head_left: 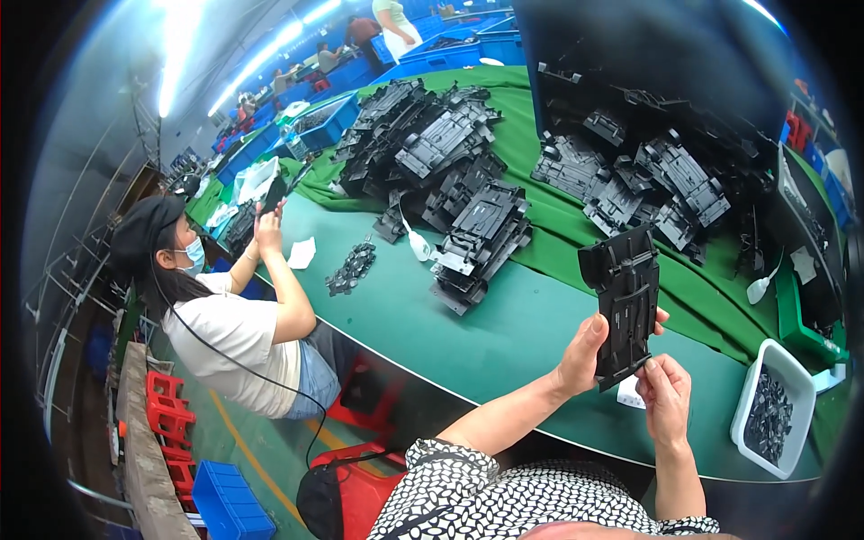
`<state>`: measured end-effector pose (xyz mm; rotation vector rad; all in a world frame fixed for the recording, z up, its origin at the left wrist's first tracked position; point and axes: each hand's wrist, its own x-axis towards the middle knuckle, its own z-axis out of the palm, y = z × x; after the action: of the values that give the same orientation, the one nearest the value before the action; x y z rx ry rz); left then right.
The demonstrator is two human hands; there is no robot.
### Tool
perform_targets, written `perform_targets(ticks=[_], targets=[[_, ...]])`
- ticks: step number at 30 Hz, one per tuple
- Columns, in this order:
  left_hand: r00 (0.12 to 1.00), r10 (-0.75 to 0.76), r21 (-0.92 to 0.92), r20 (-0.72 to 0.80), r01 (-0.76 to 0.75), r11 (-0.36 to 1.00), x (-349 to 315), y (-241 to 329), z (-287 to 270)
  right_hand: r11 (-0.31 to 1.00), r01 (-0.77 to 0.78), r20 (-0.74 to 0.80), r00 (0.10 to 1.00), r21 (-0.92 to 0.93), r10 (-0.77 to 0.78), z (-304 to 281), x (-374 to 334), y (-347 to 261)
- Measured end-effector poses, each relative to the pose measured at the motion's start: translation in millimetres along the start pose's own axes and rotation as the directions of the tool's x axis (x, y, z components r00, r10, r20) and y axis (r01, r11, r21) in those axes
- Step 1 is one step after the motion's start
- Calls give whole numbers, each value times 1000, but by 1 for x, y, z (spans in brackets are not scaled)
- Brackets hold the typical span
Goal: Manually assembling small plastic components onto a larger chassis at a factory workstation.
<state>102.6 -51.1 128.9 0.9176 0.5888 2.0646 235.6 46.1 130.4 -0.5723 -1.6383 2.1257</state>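
A black plastic toy car chassis is held upright above the near edge of the green table. My left hand is closed around it, thumb on the near left edge and fingertips showing past the right edge. At the chassis's lower right corner, the thumb and fingers of my right hand are pinched together. Whether they grip the corner itself or a tiny part there is too small to tell. Under the hands, a small white object lies on the table, partly hidden.
A white bin of small black parts stands at right. Stacked chassis and a large pile lie ahead; more chassis spill from a dark blue container. Small dark parts lie near a co-worker at left.
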Motion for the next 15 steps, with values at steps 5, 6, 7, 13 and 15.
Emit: perform_targets(ticks=[5, 6, 7, 13, 15], targets=[[1000, 1, -6, -7, -1, 1000, 1, 0, 0, 1000, 0, 13, 1000, 12, 0, 0, 1, 0], [1000, 6, -3, -10, -6, 1000, -1, 2, 0, 1000, -6, 19, 1000, 9, 6, 1, 0, -2], [1000, 2, -6, -10, -2, 1000, -2, 3, 1, 1000, -10, 21, 1000, 5, 10, 2, -1, -2], [999, -4, -3, -42, 4, 1000, -9, 8, 3, 1000, -20, 1, 1000, 3, 20, 10, -14, -6], [995, -25, -73, -92, 18, 997, -7, 5, 3, 997, -16, -3, 1000, -76, 16, 10, -14, -6]])
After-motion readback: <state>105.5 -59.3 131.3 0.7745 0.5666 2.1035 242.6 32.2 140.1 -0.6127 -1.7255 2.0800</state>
